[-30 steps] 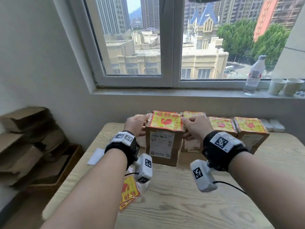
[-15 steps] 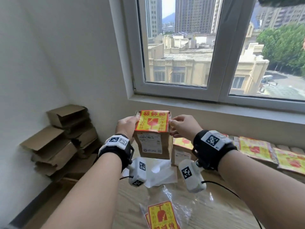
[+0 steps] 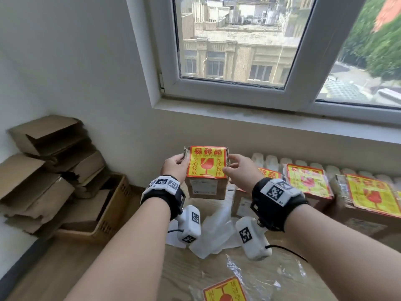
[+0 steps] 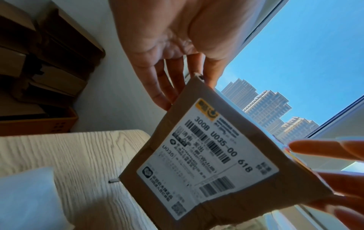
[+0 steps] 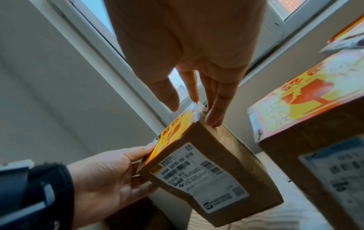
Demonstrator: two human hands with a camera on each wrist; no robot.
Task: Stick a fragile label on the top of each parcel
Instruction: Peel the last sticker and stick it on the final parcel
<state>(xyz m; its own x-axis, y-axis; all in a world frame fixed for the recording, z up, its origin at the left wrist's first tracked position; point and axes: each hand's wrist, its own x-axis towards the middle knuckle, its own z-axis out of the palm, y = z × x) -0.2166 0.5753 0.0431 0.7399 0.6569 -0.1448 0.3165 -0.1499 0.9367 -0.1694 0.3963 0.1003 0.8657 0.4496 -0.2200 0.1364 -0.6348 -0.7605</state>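
The left hand point(image 3: 175, 166) and right hand point(image 3: 240, 170) hold a small cardboard parcel point(image 3: 206, 185) between them above the table point(image 3: 217, 268), its fragile label point(image 3: 206, 162) already on top (edges look flat). Three labelled parcels point(image 3: 308, 181) alongside suggest late progress; spare labels point(image 3: 224, 290) remain.

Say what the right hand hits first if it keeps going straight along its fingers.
Probably nothing new: the right hand already touches the held parcel at its right top edge. Past that, its fingers point toward the wall below the window sill; depth unclear.
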